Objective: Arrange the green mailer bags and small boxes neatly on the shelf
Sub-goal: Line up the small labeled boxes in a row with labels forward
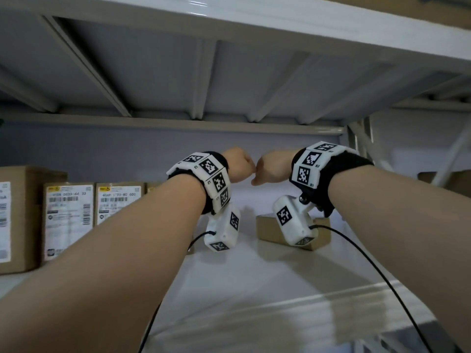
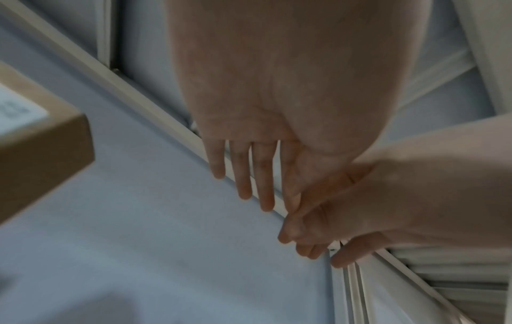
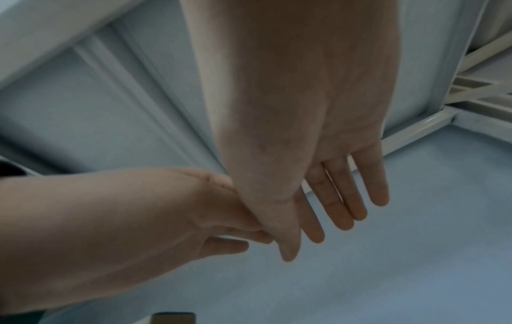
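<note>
My left hand [image 1: 239,165] and right hand [image 1: 271,169] are raised side by side inside the shelf bay, touching at the thumbs. In the left wrist view the left hand [image 2: 241,188] has straight fingers and holds nothing. The right hand [image 3: 338,197] is also flat and empty in the right wrist view. A small flat brown box [image 1: 267,229] lies on the white shelf board [image 1: 254,289] below the right wrist, partly hidden by the wrist camera. No green mailer bag is in view.
Labelled cardboard boxes [image 1: 68,220] stand in a row at the back left beside a bigger box [image 1: 15,220]. Another brown box [image 1: 456,182] sits at the far right. The ribbed upper shelf [image 1: 229,72] hangs close overhead.
</note>
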